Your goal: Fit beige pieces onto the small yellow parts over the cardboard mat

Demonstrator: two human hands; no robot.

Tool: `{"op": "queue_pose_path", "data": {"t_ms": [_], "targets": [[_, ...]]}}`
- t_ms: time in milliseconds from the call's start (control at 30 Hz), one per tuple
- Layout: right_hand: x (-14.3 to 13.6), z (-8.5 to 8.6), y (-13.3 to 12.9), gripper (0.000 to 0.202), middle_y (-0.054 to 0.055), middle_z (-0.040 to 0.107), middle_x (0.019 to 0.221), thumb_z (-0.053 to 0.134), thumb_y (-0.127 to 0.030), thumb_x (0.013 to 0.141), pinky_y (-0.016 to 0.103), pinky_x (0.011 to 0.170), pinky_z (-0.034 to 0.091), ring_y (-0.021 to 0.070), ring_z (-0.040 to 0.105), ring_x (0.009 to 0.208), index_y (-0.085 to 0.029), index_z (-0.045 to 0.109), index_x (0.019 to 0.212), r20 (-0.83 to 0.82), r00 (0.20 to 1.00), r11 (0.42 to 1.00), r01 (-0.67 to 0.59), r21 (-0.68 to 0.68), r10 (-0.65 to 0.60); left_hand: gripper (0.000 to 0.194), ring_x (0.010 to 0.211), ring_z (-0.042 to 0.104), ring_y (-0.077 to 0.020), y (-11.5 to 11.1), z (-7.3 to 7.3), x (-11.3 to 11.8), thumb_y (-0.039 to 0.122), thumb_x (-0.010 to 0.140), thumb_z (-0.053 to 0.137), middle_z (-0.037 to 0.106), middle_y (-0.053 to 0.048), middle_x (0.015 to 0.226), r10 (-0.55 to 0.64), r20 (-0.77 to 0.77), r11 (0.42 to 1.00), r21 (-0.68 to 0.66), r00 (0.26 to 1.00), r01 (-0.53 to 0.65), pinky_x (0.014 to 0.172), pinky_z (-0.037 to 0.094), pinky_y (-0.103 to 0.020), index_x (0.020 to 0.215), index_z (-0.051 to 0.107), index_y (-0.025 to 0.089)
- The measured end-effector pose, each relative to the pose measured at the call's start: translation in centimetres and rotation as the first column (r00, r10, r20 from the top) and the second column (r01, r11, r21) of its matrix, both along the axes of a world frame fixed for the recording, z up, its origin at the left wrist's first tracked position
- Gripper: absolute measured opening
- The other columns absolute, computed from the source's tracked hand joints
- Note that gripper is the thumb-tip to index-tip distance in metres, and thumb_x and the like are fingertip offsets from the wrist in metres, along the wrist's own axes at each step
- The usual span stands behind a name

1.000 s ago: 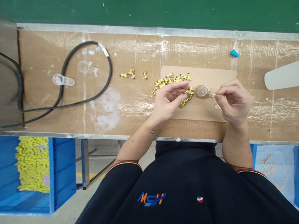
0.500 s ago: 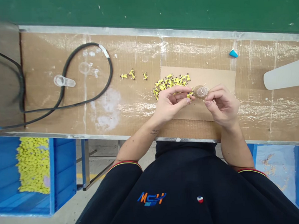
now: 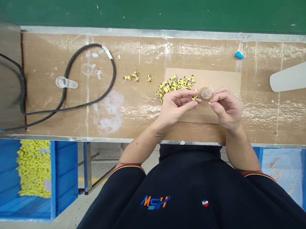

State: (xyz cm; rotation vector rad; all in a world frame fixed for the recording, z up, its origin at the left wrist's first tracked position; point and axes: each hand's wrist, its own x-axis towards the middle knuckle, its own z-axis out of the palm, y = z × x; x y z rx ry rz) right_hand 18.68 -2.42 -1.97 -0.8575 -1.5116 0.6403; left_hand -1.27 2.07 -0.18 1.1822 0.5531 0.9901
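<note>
- A small yellow figure (image 3: pixel 194 99) is resting between the left hand's (image 3: pixel 175 106) slightly parted thumb and forefinger, which are pinching it left of the clear container (image 3: pixel 206 94).
- It is probably feeling light, stiff and delicate, suiting a hold at its body.
- The right hand's (image 3: pixel 228 109) fingertips are nearly meeting beside the container; I cannot tell what they are gripping.

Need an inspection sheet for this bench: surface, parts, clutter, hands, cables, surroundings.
Surface: brown bench top, whitish stains, glossy patches
Parts: yellow figures heaped on cardboard sheet; clear-topped container alongside
Clutter: blue piece, clear plastic cup
Hands: left hand holds a yellow figure; right hand beside container, grip unclear
Cables: black cable looped, cup against it
Surroundings: left blue bin holds yellow pieces
</note>
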Motion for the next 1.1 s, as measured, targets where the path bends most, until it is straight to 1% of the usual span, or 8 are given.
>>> {"op": "queue_pose_path", "data": {"t_ms": [100,267,333,467,700,833,1000,1100], "targets": [[-0.04,0.01,-0.01,0.007,0.003,0.06,0.09,0.065,-0.012,0.099,0.028,0.068,0.044,0.0122,0.056,0.082,-0.019,0.063,0.098,-0.016,1.0,1.0,-0.006,-0.005,0.006,0.022,0.095,0.079,-0.0177,0.02,-0.01,0.01,0.014,0.086,0.086,0.073,-0.007,0.104,-0.002,-0.007,1.0,0.005,1.0,0.002,0.077,0.064,-0.017,0.107,0.082,0.019],[0.03,-0.11,-0.02,0.01,0.003,0.061,0.092,0.068,-0.009,0.096,0.027,0.067,0.043,0.0111,0.055,0.08,-0.019,0.065,0.099,-0.016,1.0,1.0,0.013,-0.008,-0.013,0.031,0.082,0.071,-0.0062,0.41,-0.31,-0.09,0.006,0.081,0.087,0.068,-0.003,0.087,0.021,-0.008,0.99,0.136,1.0,-0.02,0.075,0.06,-0.012,0.105,0.083,0.025],[0.0,-0.13,0.01,0.012,0.003,0.061,0.092,0.069,-0.009,0.094,0.027,0.067,0.044,0.011,0.055,0.079,-0.019,0.066,0.099,-0.012,1.0,1.0,0.024,-0.005,-0.024,0.034,0.081,0.068,-0.005,0.54,-0.44,-0.16,0.005,0.079,0.087,0.067,-0.003,0.09,0.028,-0.008,0.989,0.144,1.0,-0.026,0.074,0.059,-0.012,0.105,0.084,0.028],[-0.14,0.06,0.07,0.012,0.003,0.062,0.091,0.07,-0.009,0.094,0.027,0.064,0.043,0.0114,0.055,0.077,-0.019,0.066,0.099,0.001,0.999,0.999,0.045,0.011,-0.045,0.04,0.08,0.07,-0.0049,0.57,-0.42,-0.19,0.003,0.076,0.088,0.07,-0.002,0.102,-0.004,0.029,0.996,0.094,1.0,0.002,0.074,0.06,-0.013,0.104,0.085,0.032],[-0.14,0.31,-0.01,0.013,0.003,0.062,0.091,0.069,-0.009,0.095,0.026,0.063,0.044,0.0105,0.055,0.077,-0.019,0.065,0.101,0.02,0.999,0.999,0.042,0.02,-0.042,0.046,0.076,0.072,-0.0064,0.37,0.22,0.02,0.001,0.059,0.098,0.076,-0.002,0.087,-0.015,0.058,0.999,-0.05,0.998,0.018,0.076,0.061,-0.01,0.096,0.086,0.026],[-0.18,0.19,0.0,0.012,0.003,0.062,0.091,0.068,-0.009,0.096,0.027,0.062,0.044,0.0111,0.056,0.077,-0.02,0.065,0.102,0.032,0.998,0.999,0.051,0.019,-0.052,0.045,0.077,0.074,-0.007,0.34,0.26,0.06,0.002,0.063,0.097,0.078,-0.002,0.09,-0.001,0.043,0.998,-0.069,0.999,0.004,0.077,0.062,-0.011,0.099,0.087,0.027],[-0.37,-0.02,-0.04,0.011,0.004,0.061,0.092,0.067,-0.011,0.098,0.028,0.061,0.044,0.013,0.057,0.079,-0.02,0.065,0.103,0.027,0.998,0.998,0.056,0.007,-0.056,0.029,0.093,0.078,-0.0134,0.09,0.34,0.02,0.01,0.081,0.089,0.078,-0.006,0.102,-0.03,0.027,0.997,-0.073,0.999,0.032,0.087,0.065,-0.018,0.105,0.087,0.027],[-0.59,0.01,-0.05,0.011,0.003,0.061,0.092,0.066,-0.01,0.098,0.027,0.063,0.045,0.0115,0.057,0.08,-0.02,0.064,0.103,0.006,0.999,0.999,0.039,0.0,-0.039,0.024,0.09,0.079,-0.0134,-0.14,0.34,0.04,0.009,0.088,0.083,0.077,-0.006,0.1,-0.05,0.04,0.996,-0.065,0.998,0.053,0.084,0.066,-0.018,0.105,0.086,0.026]]}}
